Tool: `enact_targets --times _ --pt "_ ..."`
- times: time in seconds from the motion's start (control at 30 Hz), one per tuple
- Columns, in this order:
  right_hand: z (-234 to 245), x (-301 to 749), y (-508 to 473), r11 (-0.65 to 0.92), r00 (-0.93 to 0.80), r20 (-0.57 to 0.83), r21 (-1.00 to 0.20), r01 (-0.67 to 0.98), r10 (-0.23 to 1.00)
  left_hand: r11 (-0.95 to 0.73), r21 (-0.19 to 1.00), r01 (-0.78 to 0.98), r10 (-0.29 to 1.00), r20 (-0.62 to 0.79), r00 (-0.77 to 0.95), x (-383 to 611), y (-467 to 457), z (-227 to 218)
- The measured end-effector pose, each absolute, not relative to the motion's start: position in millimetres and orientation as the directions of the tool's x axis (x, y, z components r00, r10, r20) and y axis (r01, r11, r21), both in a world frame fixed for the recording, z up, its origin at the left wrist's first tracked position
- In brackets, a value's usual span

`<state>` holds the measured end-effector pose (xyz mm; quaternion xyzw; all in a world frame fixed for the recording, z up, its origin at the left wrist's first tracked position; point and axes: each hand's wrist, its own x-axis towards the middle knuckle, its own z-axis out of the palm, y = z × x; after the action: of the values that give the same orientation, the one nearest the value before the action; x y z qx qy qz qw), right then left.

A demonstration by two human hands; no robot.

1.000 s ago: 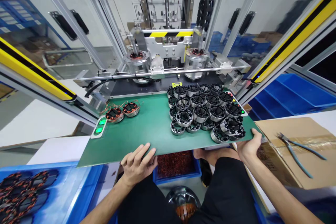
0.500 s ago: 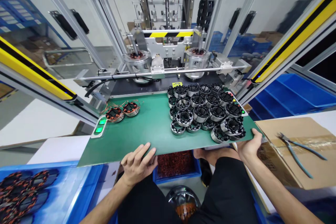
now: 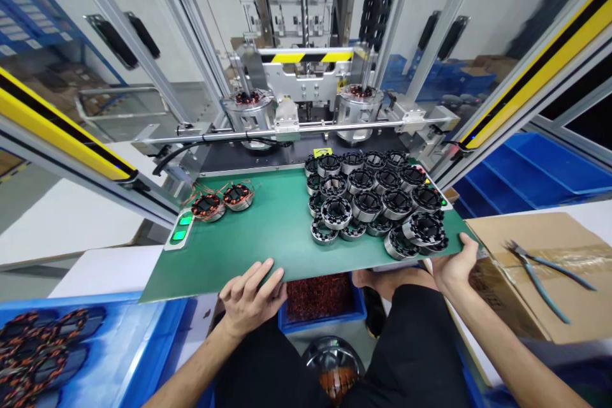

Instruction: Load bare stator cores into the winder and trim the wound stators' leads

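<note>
My left hand [image 3: 253, 296] rests palm down at the front edge of the green worktop [image 3: 258, 236], its fingers a little bent and apart on the surface. At the right front corner, my right hand [image 3: 456, 264] grips the edge, thumb on top and the other fingers hidden beneath. Close to it, bare stator cores [image 3: 367, 206] with black insulation stand stacked in rows. Two copper-wound stators [image 3: 208, 207] with loose wire ends lie at the far left. Behind the worktop, a left metal holder [image 3: 248, 116] and a right metal holder [image 3: 359, 115] each carry a stator with copper windings.
A metal rail [image 3: 306, 131] crosses in front of the holders. On the left is a blue tray [image 3: 129, 350] with wound stators. Cutting pliers [image 3: 545, 274] lie on a cardboard box [image 3: 574, 242] at right. A blue bin [image 3: 322, 325] of reddish wire scraps sits below the worktop.
Both hands keep their places on the worktop edge. The two metal holders, blurred before, now show their side openings more sharply. The view has shifted very slightly.
</note>
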<state>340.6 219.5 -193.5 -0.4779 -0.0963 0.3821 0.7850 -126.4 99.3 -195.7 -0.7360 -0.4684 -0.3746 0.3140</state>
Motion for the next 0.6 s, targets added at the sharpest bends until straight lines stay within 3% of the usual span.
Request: enact_targets --times 0.6 --pt "-191.8 336.9 218.7 0.26 0.697 -0.202 -0.828 -0.497 0.688 -0.364 -0.138 0.921 0.451 0.839 0.304 -126.4 100.2 -190.9"
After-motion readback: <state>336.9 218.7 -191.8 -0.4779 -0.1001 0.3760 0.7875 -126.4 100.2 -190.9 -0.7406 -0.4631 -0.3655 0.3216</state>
